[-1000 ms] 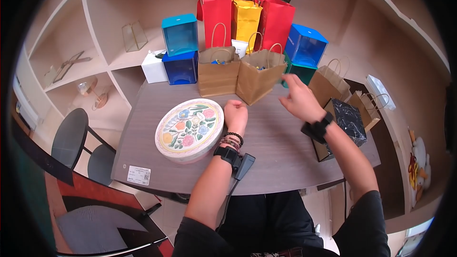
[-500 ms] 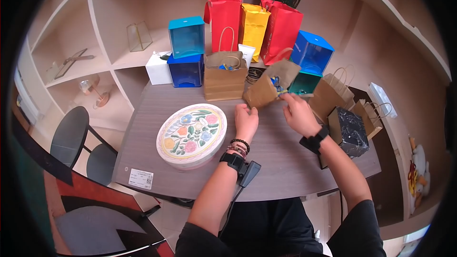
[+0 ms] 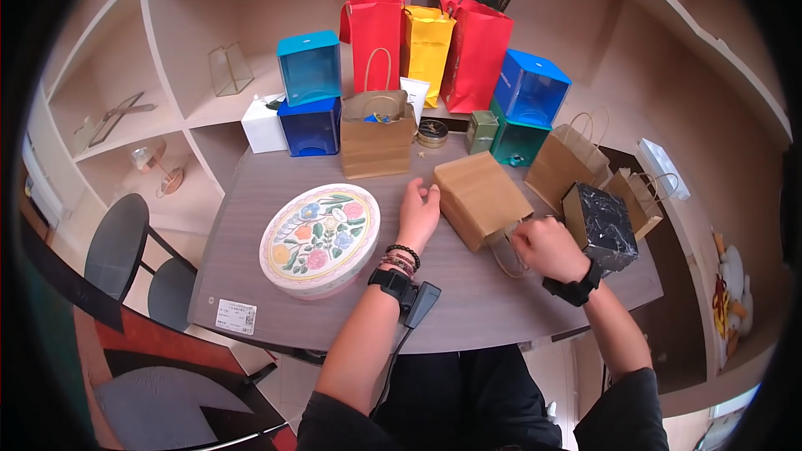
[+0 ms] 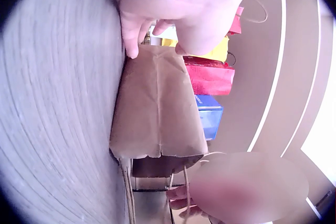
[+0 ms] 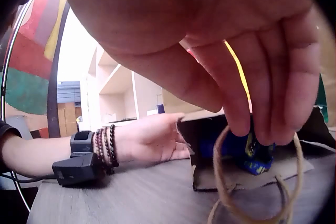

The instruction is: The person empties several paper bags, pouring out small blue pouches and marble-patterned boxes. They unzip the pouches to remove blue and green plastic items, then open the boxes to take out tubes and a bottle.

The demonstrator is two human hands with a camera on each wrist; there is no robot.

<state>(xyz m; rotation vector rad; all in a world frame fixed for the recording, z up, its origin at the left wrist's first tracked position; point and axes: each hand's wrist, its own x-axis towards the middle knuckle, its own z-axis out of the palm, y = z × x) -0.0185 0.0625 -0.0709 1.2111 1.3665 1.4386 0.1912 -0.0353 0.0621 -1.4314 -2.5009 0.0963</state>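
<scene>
A brown paper bag (image 3: 483, 199) lies on its side on the table, its base away from me and its mouth toward my right hand. My left hand (image 3: 418, 213) is beside the bag's base end, and in the left wrist view its fingertips (image 4: 131, 50) are right at the base edge. My right hand (image 3: 551, 249) is at the mouth, fingers bent downward. In the right wrist view those fingertips (image 5: 266, 137) overlap a blue packet with yellow marks (image 5: 256, 165) inside the bag. A loop handle (image 5: 221, 169) hangs before the opening.
An oval floral box (image 3: 322, 238) sits to the left. Another brown bag (image 3: 378, 146) stands upright behind, with a round tin (image 3: 433, 132) and small green box (image 3: 481, 131) nearby. A black marbled box (image 3: 603, 221) is at right. Red and yellow bags stand at the back.
The brown bag has gone from standing to tilted to lying on its side, nearer to me. The right hand has followed to its mouth; the tin and green box behind are now visible.
</scene>
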